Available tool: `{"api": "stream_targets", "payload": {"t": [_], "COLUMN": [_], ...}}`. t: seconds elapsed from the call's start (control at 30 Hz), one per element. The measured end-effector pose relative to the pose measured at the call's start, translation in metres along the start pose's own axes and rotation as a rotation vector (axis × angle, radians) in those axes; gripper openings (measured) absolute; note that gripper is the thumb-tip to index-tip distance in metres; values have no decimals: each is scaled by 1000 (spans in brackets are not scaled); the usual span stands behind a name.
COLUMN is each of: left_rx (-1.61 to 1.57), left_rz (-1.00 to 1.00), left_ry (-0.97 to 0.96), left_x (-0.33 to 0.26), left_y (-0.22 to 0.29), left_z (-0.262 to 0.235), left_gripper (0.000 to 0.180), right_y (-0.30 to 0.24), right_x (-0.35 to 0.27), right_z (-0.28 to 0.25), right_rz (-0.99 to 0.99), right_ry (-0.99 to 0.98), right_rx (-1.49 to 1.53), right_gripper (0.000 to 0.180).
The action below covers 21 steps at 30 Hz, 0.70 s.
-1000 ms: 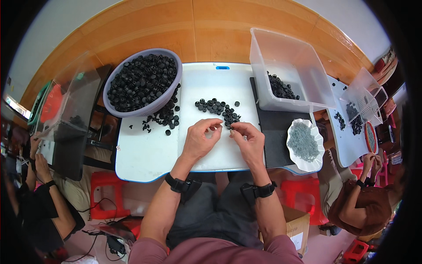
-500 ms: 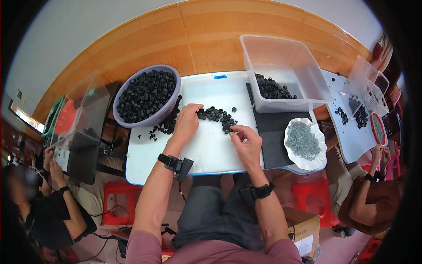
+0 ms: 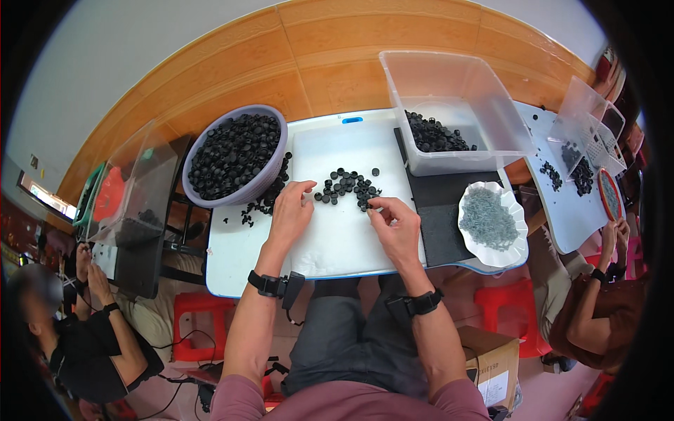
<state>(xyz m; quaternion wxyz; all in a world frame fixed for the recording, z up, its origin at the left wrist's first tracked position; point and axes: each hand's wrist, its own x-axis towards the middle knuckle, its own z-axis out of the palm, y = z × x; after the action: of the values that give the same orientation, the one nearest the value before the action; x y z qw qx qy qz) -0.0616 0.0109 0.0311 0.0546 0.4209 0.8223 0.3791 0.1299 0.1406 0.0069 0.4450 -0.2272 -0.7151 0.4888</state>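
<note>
A loose cluster of small round black caps [image 3: 344,184] lies on the white board [image 3: 330,242] in front of me. My left hand [image 3: 291,212] is just left of the cluster, its fingers and thumb apart with nothing between them. On the cluster's right side, my right hand [image 3: 395,228] has thumb and forefinger brought together at the nearest caps; what they pinch is too small and hidden to make out. To the left, a purple-grey basket [image 3: 269,175] is heaped with the same black caps. More small black pieces [image 3: 263,203] are scattered beside it.
A clear plastic bin [image 3: 463,165] with black caps stands at the back right, on a black mat [image 3: 439,223]. A white scalloped dish [image 3: 516,254] holds thin greyish pieces. Co-workers sit at tables on both sides. Red stools [image 3: 193,309] and a cardboard box [image 3: 502,361] are below.
My left hand has pulled back slightly from the cluster, toward me and to the left, and its fingers have parted. My right hand stays at the caps. The view has shifted slightly.
</note>
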Motion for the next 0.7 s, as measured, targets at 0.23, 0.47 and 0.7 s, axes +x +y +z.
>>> {"api": "stream_targets", "payload": {"t": [0.23, 0.47, 0.7], "left_rx": [123, 77, -366], "left_rz": [89, 133, 13], "left_ry": [-19, 96, 25], "left_x": [1, -13, -42], "left_y": [-13, 6, 35], "left_z": [4, 7, 36], "left_gripper": [29, 28, 27], "right_y": [-1, -2, -3], "right_x": [0, -2, -4], "right_z": [1, 0, 1], "right_rz": [15, 8, -69], "right_ry": [-12, -13, -53], "right_rx": [-13, -14, -12], "right_gripper": [16, 17, 19]}}
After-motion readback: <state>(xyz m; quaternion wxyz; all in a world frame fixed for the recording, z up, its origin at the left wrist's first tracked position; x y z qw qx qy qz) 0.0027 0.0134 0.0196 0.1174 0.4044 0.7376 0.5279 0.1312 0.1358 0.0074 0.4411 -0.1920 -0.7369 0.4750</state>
